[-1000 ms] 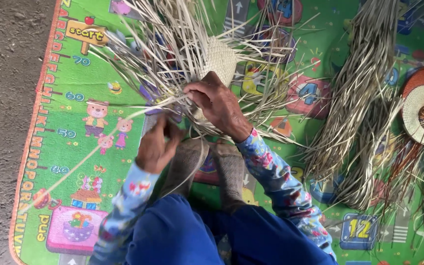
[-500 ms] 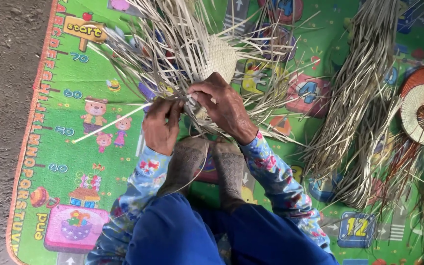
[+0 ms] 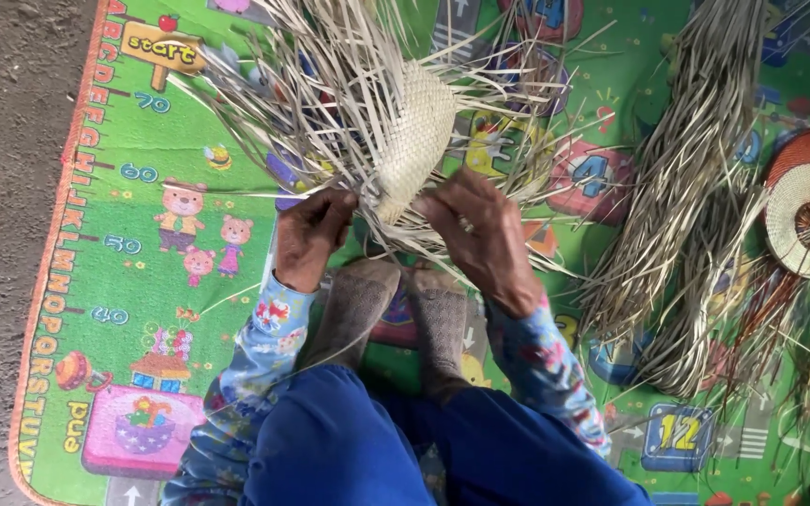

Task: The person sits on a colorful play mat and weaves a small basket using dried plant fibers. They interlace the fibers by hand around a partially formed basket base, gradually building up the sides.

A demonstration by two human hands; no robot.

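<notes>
Fingers (image 3: 335,208) of my left hand (image 3: 309,236) pinch pale loose straw strands (image 3: 264,103) at the lower edge of the small oval woven straw panel (image 3: 414,131); my right hand (image 3: 480,230) grips that edge from the other side. Since a second ago the hands have parted and the panel has turned up into fuller view, so another strand seems tucked in. It hangs above my grey-socked feet (image 3: 396,309), over the green cartoon play mat (image 3: 133,281). A bundle of dry straw (image 3: 696,169) lies right.
</notes>
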